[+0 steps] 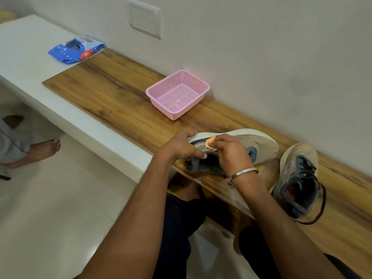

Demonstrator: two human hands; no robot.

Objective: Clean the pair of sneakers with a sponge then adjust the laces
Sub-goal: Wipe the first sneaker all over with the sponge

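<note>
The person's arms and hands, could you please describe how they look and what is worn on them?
Both forearms are bare, with no sleeves showing. The right hand has a plain silver metal bangle round its wrist. The left hand wears no ring, watch or glove that shows.

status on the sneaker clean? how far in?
Nothing looks finished. In hand: left hand holds the tipped sneaker while right hand pinches the orange sponge against its side. Left: the second sneaker still looks dusty, its lace trailing loose; no laces adjusted yet.
</note>
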